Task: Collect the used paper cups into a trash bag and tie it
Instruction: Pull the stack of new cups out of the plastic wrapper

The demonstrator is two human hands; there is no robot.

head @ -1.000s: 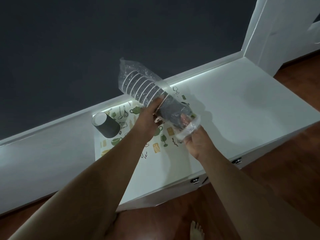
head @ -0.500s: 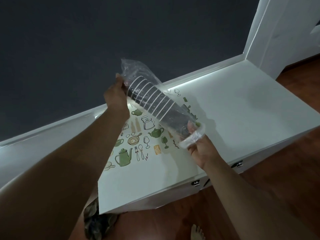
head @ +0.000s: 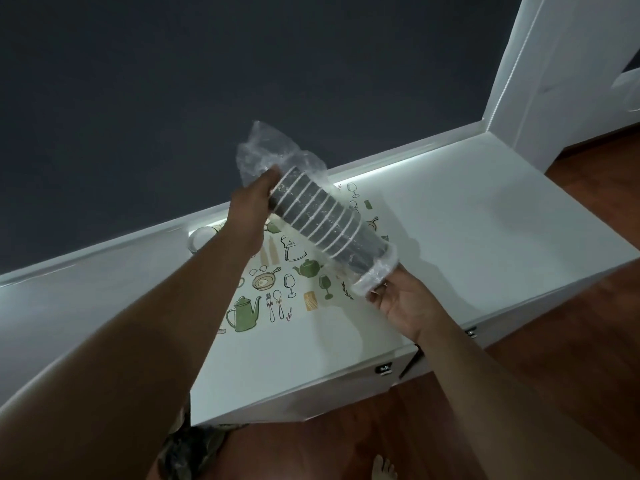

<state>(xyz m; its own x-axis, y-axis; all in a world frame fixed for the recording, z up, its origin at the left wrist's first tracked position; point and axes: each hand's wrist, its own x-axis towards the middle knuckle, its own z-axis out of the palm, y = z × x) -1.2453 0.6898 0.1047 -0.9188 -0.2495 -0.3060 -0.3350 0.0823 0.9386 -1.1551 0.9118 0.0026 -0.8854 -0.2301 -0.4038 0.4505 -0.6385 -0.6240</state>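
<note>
A stack of several dark grey paper cups (head: 322, 223) with white rims lies tilted inside a clear plastic bag (head: 273, 157), held in the air above the white counter (head: 467, 230). My left hand (head: 251, 209) grips the upper, open end of the stack through the bag. My right hand (head: 398, 299) holds the lower end, where the bag is bunched round the bottom cup. One loose cup (head: 201, 239) stands on the counter behind my left forearm, mostly hidden.
A placemat (head: 277, 299) printed with teapots, glasses and cutlery lies on the counter under the bag. A dark wall rises behind, and a white door frame (head: 554, 81) stands at the right. Wooden floor (head: 571, 393) and my bare toes show below.
My left hand slid from the middle of the bagged stack up to its upper end. The stack tilted lower toward the right. The loose cup is now largely hidden by my forearm.
</note>
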